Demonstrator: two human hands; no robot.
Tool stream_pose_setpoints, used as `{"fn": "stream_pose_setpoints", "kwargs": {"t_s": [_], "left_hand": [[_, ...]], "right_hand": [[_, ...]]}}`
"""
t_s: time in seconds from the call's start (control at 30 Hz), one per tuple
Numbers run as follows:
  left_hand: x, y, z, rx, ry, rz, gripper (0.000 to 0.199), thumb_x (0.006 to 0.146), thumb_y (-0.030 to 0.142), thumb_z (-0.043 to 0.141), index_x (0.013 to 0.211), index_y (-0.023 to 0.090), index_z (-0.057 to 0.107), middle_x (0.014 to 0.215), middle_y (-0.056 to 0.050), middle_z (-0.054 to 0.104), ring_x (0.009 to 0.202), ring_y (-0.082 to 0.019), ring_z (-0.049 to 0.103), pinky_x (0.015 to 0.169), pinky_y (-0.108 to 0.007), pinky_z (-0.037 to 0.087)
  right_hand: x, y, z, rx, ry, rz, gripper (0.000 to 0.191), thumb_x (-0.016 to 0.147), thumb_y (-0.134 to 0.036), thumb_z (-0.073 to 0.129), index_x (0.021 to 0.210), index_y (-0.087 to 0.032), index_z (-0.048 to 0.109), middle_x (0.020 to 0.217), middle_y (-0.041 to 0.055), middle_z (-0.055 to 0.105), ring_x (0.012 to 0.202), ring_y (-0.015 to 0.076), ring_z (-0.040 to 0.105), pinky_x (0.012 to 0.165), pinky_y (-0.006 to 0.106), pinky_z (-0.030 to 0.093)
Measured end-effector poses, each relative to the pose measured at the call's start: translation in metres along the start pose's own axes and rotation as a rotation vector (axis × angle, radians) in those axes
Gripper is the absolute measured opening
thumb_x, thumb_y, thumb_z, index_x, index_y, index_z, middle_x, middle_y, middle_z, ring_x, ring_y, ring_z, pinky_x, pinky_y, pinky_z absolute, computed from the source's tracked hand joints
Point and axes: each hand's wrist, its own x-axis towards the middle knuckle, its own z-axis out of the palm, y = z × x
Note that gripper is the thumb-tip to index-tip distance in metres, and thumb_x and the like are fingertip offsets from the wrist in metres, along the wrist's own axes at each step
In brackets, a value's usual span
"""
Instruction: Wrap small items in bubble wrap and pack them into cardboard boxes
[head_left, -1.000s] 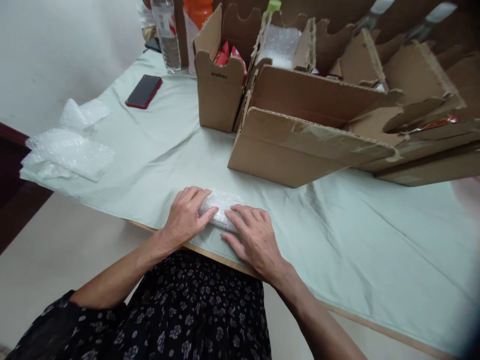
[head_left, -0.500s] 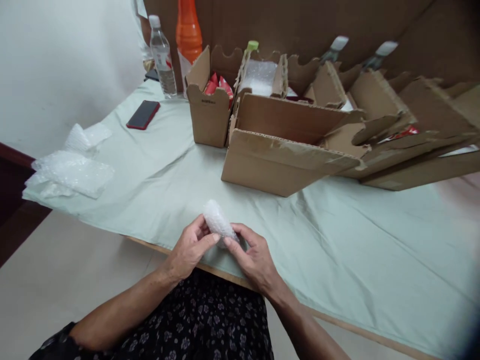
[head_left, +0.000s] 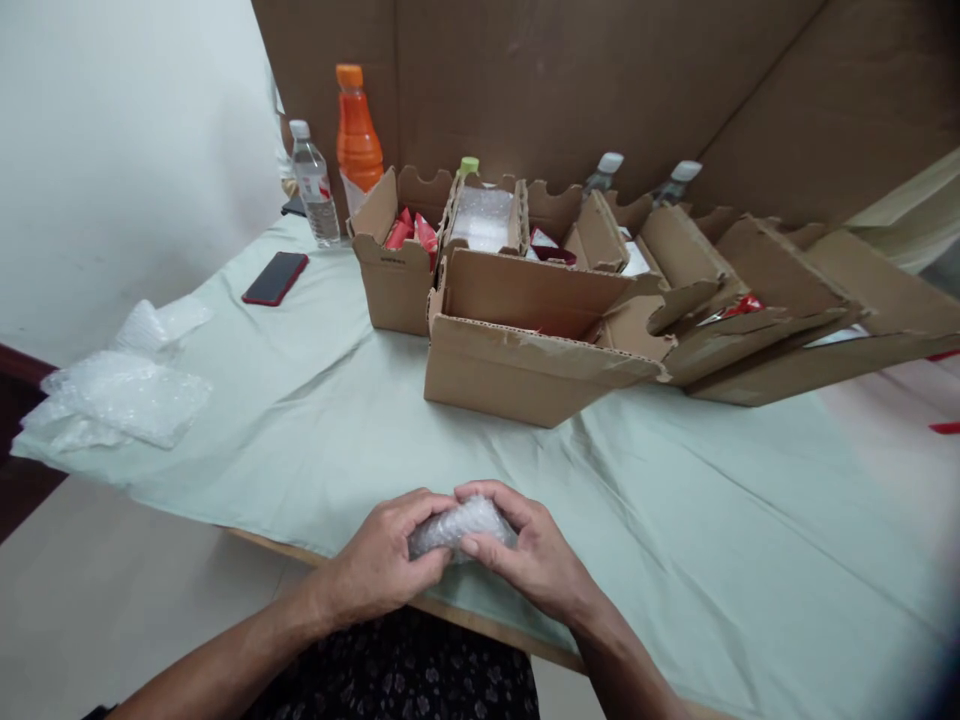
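Between my two hands is a small roll of bubble wrap [head_left: 474,518], lying roughly crosswise just above the table's front edge. My left hand [head_left: 386,548] is closed around its left end, thumb underneath and fingers over the top. On the right end, my right hand [head_left: 536,548] grips with its thumb on the near side and its fingers on the far side. Whether anything is inside the wrap cannot be seen. Beyond the hands stands a long open cardboard box [head_left: 499,375], apart from them.
Loose bubble wrap sheets [head_left: 139,390] lie at the table's left. A phone [head_left: 275,278], a water bottle [head_left: 315,190] and an orange bottle [head_left: 358,135] stand or lie farther back. Several open cardboard boxes, one with red packets [head_left: 412,232], line the back of the pale green cloth [head_left: 300,430].
The bubble wrap roll has turned from slanting upright to nearly crosswise, and both hands now wrap more fully around its ends. My view has tilted up, showing more of the back.
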Motion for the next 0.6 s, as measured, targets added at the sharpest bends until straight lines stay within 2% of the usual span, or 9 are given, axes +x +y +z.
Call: {"fn": "stream_pose_setpoints", "kwargs": {"t_s": [0.1, 0.23, 0.33, 0.4, 0.47, 0.53, 0.6], "left_hand": [[0.015, 0.001, -0.016, 0.138, 0.048, 0.151, 0.031, 0.086, 0.02, 0.069, 0.117, 0.023, 0.067, 0.105, -0.005, 0.075, 0.093, -0.02, 0.073, 0.081, -0.032, 0.061], [0.06, 0.019, -0.053, 0.477, 0.297, 0.499, 0.044, 0.09, 0.024, 0.07, 0.133, 0.019, 0.059, 0.133, -0.017, 0.066, 0.125, -0.03, 0.063, 0.105, -0.047, 0.054], [0.105, 0.037, -0.075, 0.693, 0.431, 0.639, 0.054, 0.092, 0.022, 0.068, 0.143, 0.019, 0.052, 0.144, -0.019, 0.06, 0.142, -0.036, 0.052, 0.115, -0.056, 0.045], [0.13, 0.043, -0.081, 0.773, 0.459, 0.661, 0.057, 0.091, 0.019, 0.067, 0.145, 0.019, 0.051, 0.139, -0.016, 0.064, 0.144, -0.038, 0.05, 0.117, -0.059, 0.042], [0.143, 0.044, -0.08, 0.802, 0.468, 0.666, 0.049, 0.09, 0.014, 0.065, 0.138, 0.02, 0.057, 0.123, -0.012, 0.072, 0.136, -0.035, 0.058, 0.116, -0.059, 0.042], [0.144, 0.039, -0.077, 0.787, 0.468, 0.689, 0.036, 0.09, 0.009, 0.063, 0.123, 0.022, 0.064, 0.105, -0.006, 0.076, 0.122, -0.03, 0.066, 0.115, -0.056, 0.043], [0.138, 0.032, -0.073, 0.76, 0.457, 0.705, 0.029, 0.089, 0.005, 0.061, 0.111, 0.024, 0.067, 0.098, -0.003, 0.076, 0.114, -0.026, 0.07, 0.114, -0.054, 0.043]], "right_hand": [[-0.003, 0.0, -0.014, -0.059, 0.036, 0.023, 0.022, 0.087, -0.04, 0.071, 0.099, -0.022, 0.07, 0.081, -0.0002, 0.069, 0.072, 0.0157, 0.062, 0.069, 0.027, 0.051], [-0.012, 0.002, -0.036, -0.102, 0.047, 0.064, 0.021, 0.087, -0.043, 0.069, 0.089, -0.021, 0.069, 0.074, -0.0008, 0.066, 0.067, 0.0153, 0.059, 0.065, 0.026, 0.048], [-0.017, 0.0, -0.052, -0.157, 0.016, 0.08, 0.024, 0.088, -0.046, 0.068, 0.088, -0.022, 0.07, 0.074, 0.0004, 0.068, 0.067, 0.0168, 0.062, 0.061, 0.026, 0.048], [-0.02, -0.004, -0.063, -0.208, 0.002, 0.08, 0.026, 0.088, -0.049, 0.067, 0.088, -0.023, 0.071, 0.074, 0.0011, 0.07, 0.066, 0.0182, 0.064, 0.06, 0.027, 0.049], [-0.025, -0.006, -0.076, -0.251, -0.007, 0.085, 0.028, 0.088, -0.053, 0.067, 0.09, -0.026, 0.072, 0.075, 0.0017, 0.072, 0.066, 0.0198, 0.066, 0.061, 0.029, 0.051], [-0.032, -0.006, -0.09, -0.276, -0.009, 0.103, 0.03, 0.087, -0.057, 0.068, 0.094, -0.028, 0.075, 0.078, 0.0027, 0.074, 0.068, 0.0218, 0.069, 0.062, 0.031, 0.054], [-0.042, -0.006, -0.107, -0.297, 0.033, 0.109, 0.033, 0.084, -0.061, 0.07, 0.097, -0.031, 0.077, 0.083, 0.0044, 0.075, 0.07, 0.0239, 0.07, 0.059, 0.032, 0.055]]}}
